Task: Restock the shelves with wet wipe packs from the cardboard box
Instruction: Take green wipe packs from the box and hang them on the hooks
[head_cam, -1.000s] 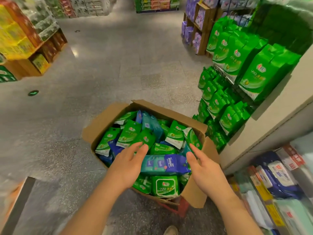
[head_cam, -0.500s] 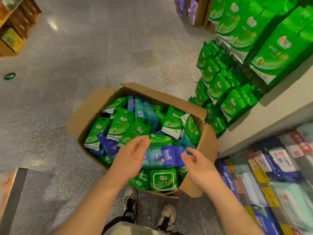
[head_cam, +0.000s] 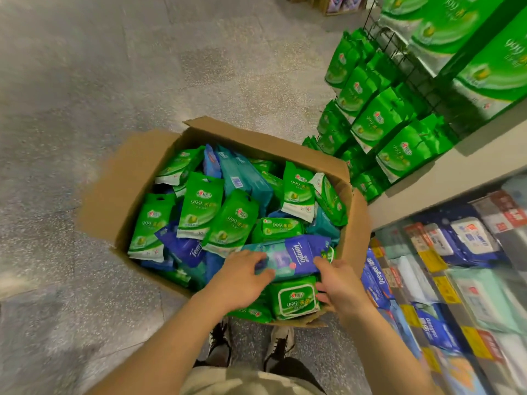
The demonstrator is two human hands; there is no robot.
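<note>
both hands (head_cam: 242, 279) (head_cam: 340, 282) seemingly grip tempo pack (head_cam: 293, 256) near box's (head_cam: 142, 178) front edge.

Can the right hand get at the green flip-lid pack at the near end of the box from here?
Probably yes: the green flip-lid pack lies uncovered on top beside the right hand, which is now at the blue Tempo pack.

We see a plain brown cardboard box (head_cam: 137, 178), inside it green packs (head_cam: 199, 205) with white lettering, a blue-and-teal Tempo pack (head_cam: 296, 256), teal packs (head_cam: 245, 178), around it speckled grey floor (head_cam: 114, 67), right of it green hanging packs (head_cam: 379, 121).
</note>
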